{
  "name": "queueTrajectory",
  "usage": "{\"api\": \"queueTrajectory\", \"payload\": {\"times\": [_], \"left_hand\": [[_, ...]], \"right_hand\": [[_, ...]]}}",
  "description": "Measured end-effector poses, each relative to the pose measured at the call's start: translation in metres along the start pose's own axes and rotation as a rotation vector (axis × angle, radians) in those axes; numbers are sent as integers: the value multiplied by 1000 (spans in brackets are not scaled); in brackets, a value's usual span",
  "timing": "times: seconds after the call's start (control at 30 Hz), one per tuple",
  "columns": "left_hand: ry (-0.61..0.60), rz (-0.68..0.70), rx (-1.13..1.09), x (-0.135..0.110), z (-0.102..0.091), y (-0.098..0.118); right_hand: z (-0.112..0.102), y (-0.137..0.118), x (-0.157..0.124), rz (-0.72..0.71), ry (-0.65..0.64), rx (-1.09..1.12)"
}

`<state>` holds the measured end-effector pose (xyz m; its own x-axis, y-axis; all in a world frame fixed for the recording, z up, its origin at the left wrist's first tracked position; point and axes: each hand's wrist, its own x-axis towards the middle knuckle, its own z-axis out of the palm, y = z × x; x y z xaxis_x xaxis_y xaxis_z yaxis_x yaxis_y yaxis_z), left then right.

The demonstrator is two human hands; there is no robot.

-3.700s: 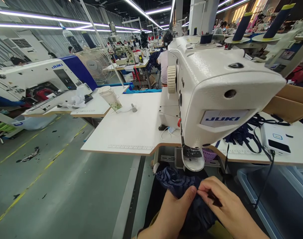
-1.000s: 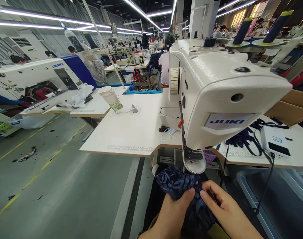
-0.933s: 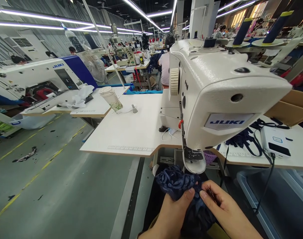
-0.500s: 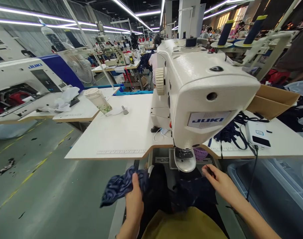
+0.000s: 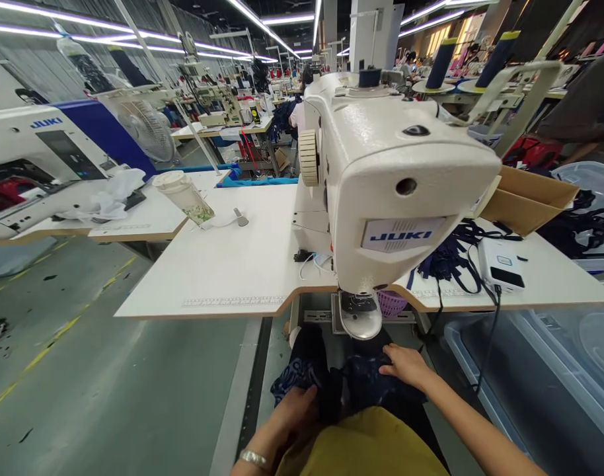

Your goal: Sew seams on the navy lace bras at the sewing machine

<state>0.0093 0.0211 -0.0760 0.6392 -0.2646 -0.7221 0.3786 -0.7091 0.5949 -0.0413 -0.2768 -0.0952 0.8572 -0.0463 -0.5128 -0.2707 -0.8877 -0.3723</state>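
Note:
My left hand (image 5: 296,408) is low over my left thigh, its fingers closed on a crumpled piece of navy patterned fabric (image 5: 293,378). Part of that cloth is hidden under the hand. Across my right thigh lies another dark navy patterned fabric piece (image 5: 364,382). My right hand (image 5: 406,365) rests at its upper right edge, fingers apart and touching the cloth. Just above my lap hangs the head of a white sewing machine (image 5: 406,198), with a rounded metal plate (image 5: 362,325) at its lower end. Nothing shows under that plate.
The white table (image 5: 232,264) has a cutout edge around the machine. A tilted cup (image 5: 186,198) stands at left. On the right are navy straps (image 5: 445,258), a white device (image 5: 501,264) with a cable, and a cardboard box (image 5: 530,198). Below is a clear plastic bin (image 5: 520,370).
My left hand has brought its patterned fabric from the left, beside my leg, onto my lap. My right hand has moved slightly left and down, its pinched fingers now spread on the cloth.

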Motion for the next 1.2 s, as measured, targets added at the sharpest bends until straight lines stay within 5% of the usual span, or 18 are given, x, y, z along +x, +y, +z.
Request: {"api": "queueTrajectory", "payload": {"times": [0.13, 0.27, 0.37, 0.57, 0.87, 1.2], "left_hand": [[-70, 223, 104, -15, -12, 27], [-147, 673, 31, -43, -5, 79], [-291, 804, -43, -69, 0, 117], [-346, 717, -107, -99, -2, 148], [-355, 586, -166, -109, -4, 142], [-262, 665, -78, -108, -6, 141]], "right_hand": [[-27, -1, -12, -114, -84, 185], [-70, -27, -51, -305, -125, 459], [-98, -51, -86, -369, -137, 674], [-111, -65, -118, -363, -107, 830], [-111, -74, -119, -300, -104, 782], [-105, -71, -119, -317, -62, 710]]}}
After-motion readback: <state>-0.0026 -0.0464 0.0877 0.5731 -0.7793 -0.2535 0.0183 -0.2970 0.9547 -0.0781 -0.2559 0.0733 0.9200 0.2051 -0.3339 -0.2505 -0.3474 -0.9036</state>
